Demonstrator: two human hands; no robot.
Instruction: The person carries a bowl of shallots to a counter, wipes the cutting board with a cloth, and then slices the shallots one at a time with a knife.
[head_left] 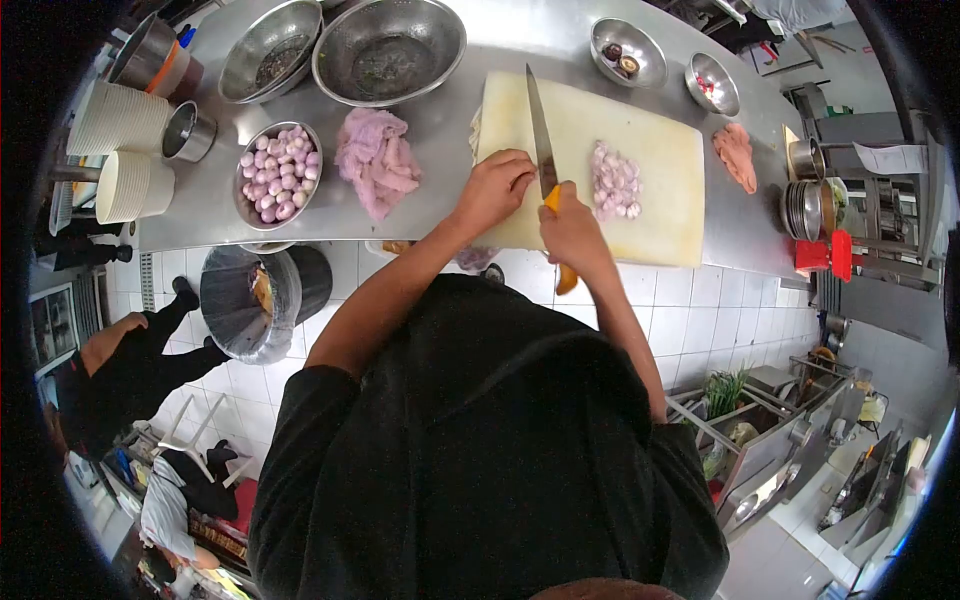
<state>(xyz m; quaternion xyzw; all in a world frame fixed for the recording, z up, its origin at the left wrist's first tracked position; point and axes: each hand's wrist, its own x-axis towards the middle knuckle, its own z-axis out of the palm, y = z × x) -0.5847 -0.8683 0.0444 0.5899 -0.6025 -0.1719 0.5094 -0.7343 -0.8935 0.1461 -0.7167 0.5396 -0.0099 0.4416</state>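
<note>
My right hand [577,232] is wrapped round the orange handle of a kitchen knife [541,125], whose long blade points away from me over the white cutting board [655,135]. Just left of the blade, my left hand [496,190] rests on the board with its fingers curled together; whatever they hold, if anything, is hidden. Right of the knife lies a pile of cut shallots [615,182] on the board. A metal bowl of whole peeled shallots [279,175] stands to the left, with a crumpled pink cloth [376,160] between it and the board.
Large metal colanders [390,50] stand at the back left, near stacked white tubs [135,187]. Small bowls [628,52] and an orange-pink cloth [735,157] lie to the right. Below the table's front edge is a lined bin [245,320]. Other people [165,510] are at the left.
</note>
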